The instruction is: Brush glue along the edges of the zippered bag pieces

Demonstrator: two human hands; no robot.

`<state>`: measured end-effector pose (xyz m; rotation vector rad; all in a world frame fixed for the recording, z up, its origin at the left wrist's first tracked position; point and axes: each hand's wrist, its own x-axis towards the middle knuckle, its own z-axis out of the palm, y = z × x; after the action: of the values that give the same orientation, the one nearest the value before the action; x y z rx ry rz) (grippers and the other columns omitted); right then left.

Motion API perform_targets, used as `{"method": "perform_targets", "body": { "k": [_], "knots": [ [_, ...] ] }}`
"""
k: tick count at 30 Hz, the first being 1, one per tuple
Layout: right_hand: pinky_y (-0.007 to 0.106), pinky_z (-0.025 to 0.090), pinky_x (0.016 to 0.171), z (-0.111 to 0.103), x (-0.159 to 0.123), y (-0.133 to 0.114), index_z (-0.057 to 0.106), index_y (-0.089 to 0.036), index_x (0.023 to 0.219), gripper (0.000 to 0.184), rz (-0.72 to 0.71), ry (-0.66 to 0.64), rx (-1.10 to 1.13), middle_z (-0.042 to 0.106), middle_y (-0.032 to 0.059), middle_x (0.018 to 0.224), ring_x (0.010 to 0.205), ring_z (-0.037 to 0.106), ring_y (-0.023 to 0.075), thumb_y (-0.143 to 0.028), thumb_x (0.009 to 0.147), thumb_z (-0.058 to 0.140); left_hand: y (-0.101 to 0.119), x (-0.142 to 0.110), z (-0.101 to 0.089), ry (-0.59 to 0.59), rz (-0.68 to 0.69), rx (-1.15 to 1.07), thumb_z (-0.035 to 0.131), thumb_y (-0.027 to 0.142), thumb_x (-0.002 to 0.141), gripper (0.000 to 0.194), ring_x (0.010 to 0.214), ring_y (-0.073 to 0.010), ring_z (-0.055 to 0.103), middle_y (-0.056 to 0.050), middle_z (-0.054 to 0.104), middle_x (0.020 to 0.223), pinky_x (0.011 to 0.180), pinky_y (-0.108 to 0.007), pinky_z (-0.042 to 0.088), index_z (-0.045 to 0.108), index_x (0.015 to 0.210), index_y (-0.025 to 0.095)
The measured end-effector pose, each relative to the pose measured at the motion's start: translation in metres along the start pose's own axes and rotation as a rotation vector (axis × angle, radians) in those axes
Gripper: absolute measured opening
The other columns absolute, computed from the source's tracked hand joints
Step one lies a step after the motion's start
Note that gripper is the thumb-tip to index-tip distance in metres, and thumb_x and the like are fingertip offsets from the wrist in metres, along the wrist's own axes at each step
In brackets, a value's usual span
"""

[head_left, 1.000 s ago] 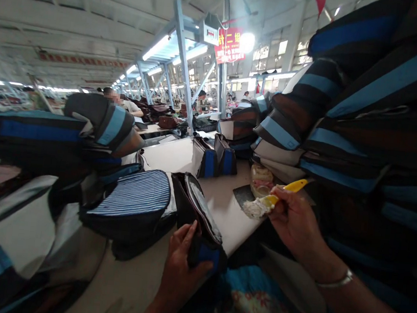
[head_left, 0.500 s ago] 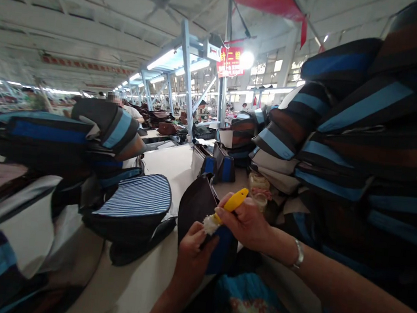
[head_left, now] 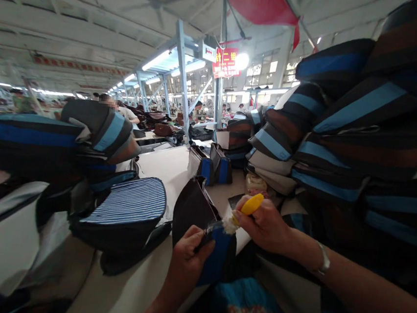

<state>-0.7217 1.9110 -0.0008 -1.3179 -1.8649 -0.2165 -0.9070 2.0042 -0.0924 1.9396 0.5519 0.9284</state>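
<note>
My right hand [head_left: 268, 227] is closed around a brush with a yellow handle [head_left: 252, 204]. The brush's whitish bristles [head_left: 230, 223] lie at the upper edge of a blue panel on a dark bag piece [head_left: 192, 206]. With thumb and fingers, my left hand [head_left: 190, 254] pinches that same edge, to the left of the bristles. The bag piece stands upright in front of me, its lower part partly behind my left hand.
On the white table [head_left: 161, 164] lies a bag piece with a striped lining [head_left: 130, 198]. Two small dark-and-blue pieces [head_left: 211, 165] stand farther back. Tall stacks of bag parts [head_left: 360, 112] rise on the right, with more on the left [head_left: 37, 132]. A co-worker [head_left: 126, 113] is beyond.
My right hand has moved the brush to the right along the edge, away from my left fingers. My left hand keeps its pinch, and the view has shifted slightly.
</note>
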Motion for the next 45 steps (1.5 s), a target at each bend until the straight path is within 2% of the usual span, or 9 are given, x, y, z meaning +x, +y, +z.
{"method": "perform_targets", "body": {
  "k": [8, 13, 17, 23, 28, 33, 36, 40, 45],
  "knots": [
    [0.03, 0.042, 0.064, -0.005, -0.016, 0.02, 0.058, -0.017, 0.084, 0.018, 0.027, -0.023, -0.043, 0.062, 0.0047, 0.073, 0.064, 0.058, 0.017, -0.027, 0.096, 0.049, 0.002, -0.003, 0.006, 0.039, 0.139, 0.158, 0.056, 0.027, 0.092, 0.02, 0.087, -0.0157, 0.063, -0.004, 0.064, 0.094, 0.08, -0.026, 0.051, 0.069, 0.106, 0.02],
    [0.03, 0.042, 0.063, -0.032, -0.004, 0.013, 0.058, -0.018, 0.082, 0.02, 0.074, 0.115, -0.124, 0.062, 0.0029, 0.07, 0.063, 0.058, 0.0169, -0.031, 0.096, 0.052, -0.007, -0.009, 0.028, 0.247, 0.541, 0.559, 0.054, 0.012, 0.091, 0.024, 0.086, -0.018, 0.063, -0.008, 0.066, 0.094, 0.08, -0.03, 0.055, 0.064, 0.112, 0.015],
    [0.027, 0.041, 0.062, -0.034, 0.013, -0.003, 0.06, -0.019, 0.083, 0.019, 0.149, 0.128, 0.005, 0.061, 0.0004, 0.07, 0.062, 0.058, 0.015, -0.032, 0.095, 0.053, -0.002, -0.011, 0.043, 0.143, 0.781, 0.881, 0.049, 0.006, 0.09, 0.028, 0.083, -0.021, 0.059, -0.011, 0.065, 0.094, 0.078, -0.036, 0.056, 0.06, 0.115, 0.01],
    [0.03, 0.03, 0.057, -0.022, 0.014, 0.014, 0.051, -0.019, 0.068, 0.019, 0.056, -0.298, -0.299, 0.057, 0.0027, 0.062, 0.055, 0.05, 0.0157, -0.025, 0.086, 0.056, 0.004, -0.012, 0.046, 0.084, 0.834, 0.967, 0.042, 0.007, 0.092, 0.028, 0.083, -0.0215, 0.059, -0.013, 0.064, 0.097, 0.075, -0.038, 0.057, 0.058, 0.116, 0.008],
    [0.029, 0.034, 0.06, -0.023, 0.011, 0.008, 0.053, -0.019, 0.076, 0.021, 0.027, -0.176, -0.262, 0.059, 0.0027, 0.067, 0.061, 0.054, 0.0163, -0.03, 0.094, 0.048, 0.0, -0.011, 0.045, 0.091, 0.838, 0.976, 0.044, 0.007, 0.092, 0.029, 0.083, -0.0222, 0.059, -0.013, 0.064, 0.096, 0.075, -0.039, 0.057, 0.057, 0.117, 0.007],
    [0.029, 0.031, 0.055, -0.017, 0.01, 0.015, 0.057, -0.018, 0.074, 0.012, 0.05, -0.315, -0.372, 0.061, 0.0041, 0.066, 0.056, 0.052, 0.016, -0.023, 0.084, 0.057, -0.005, -0.012, 0.036, 0.045, 0.837, 0.958, 0.046, 0.007, 0.091, 0.028, 0.085, -0.0219, 0.059, -0.014, 0.065, 0.1, 0.076, -0.039, 0.057, 0.058, 0.117, 0.009],
    [0.027, 0.033, 0.054, -0.03, 0.009, 0.023, 0.06, -0.018, 0.073, 0.015, 0.297, -0.039, -0.089, 0.057, 0.0014, 0.063, 0.055, 0.049, 0.0145, -0.029, 0.084, 0.058, -0.002, -0.011, 0.018, 0.116, 0.852, 0.893, 0.054, 0.005, 0.088, 0.029, 0.088, -0.0217, 0.06, -0.014, 0.066, 0.1, 0.079, -0.037, 0.056, 0.057, 0.117, 0.008],
    [0.022, 0.032, 0.047, -0.035, -0.008, 0.019, 0.06, -0.019, 0.07, 0.016, 0.751, 0.309, 0.805, 0.04, -0.0064, 0.05, 0.044, 0.032, 0.0097, -0.032, 0.076, 0.066, 0.009, -0.006, -0.012, 0.293, 0.845, 0.764, 0.062, 0.002, 0.083, 0.031, 0.092, -0.0191, 0.061, -0.011, 0.066, 0.097, 0.085, -0.033, 0.053, 0.058, 0.113, 0.011],
    [0.035, 0.053, 0.074, 0.009, -0.031, -0.004, 0.062, -0.017, 0.066, 0.014, 0.88, 0.163, 1.475, 0.038, -0.0076, 0.047, 0.043, 0.029, 0.008, -0.027, 0.073, 0.068, -0.005, -0.01, -0.031, 0.442, 0.606, 0.601, 0.061, 0.009, 0.087, 0.026, 0.096, -0.0172, 0.062, -0.007, 0.064, 0.1, 0.089, -0.032, 0.052, 0.056, 0.111, 0.018]
  ]
}}
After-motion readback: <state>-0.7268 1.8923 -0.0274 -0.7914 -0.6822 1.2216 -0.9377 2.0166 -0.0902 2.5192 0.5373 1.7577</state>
